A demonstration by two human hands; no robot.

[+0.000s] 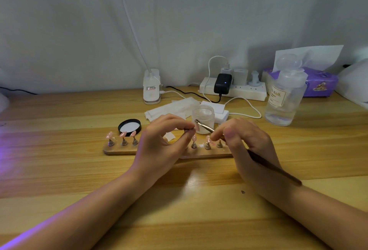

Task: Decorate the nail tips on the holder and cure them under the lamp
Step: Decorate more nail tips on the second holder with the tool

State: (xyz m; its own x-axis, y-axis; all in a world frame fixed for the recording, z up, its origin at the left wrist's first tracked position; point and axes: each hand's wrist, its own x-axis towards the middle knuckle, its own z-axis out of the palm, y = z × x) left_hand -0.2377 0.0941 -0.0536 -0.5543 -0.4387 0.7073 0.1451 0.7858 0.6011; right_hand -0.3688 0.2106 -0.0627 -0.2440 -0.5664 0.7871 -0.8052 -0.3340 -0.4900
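Above the wooden holder (127, 151), her left hand (165, 140) pinched one nail tip (197, 127) up for access; the right hand (247, 146) gripped the tool (205, 127) pen-style for control

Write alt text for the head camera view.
A person's left hand pinches a pink nail tip while the right hand holds a brush to it, above a wooden holder of more tips. Behind stand an open jar, its black lid and a clear bottle.
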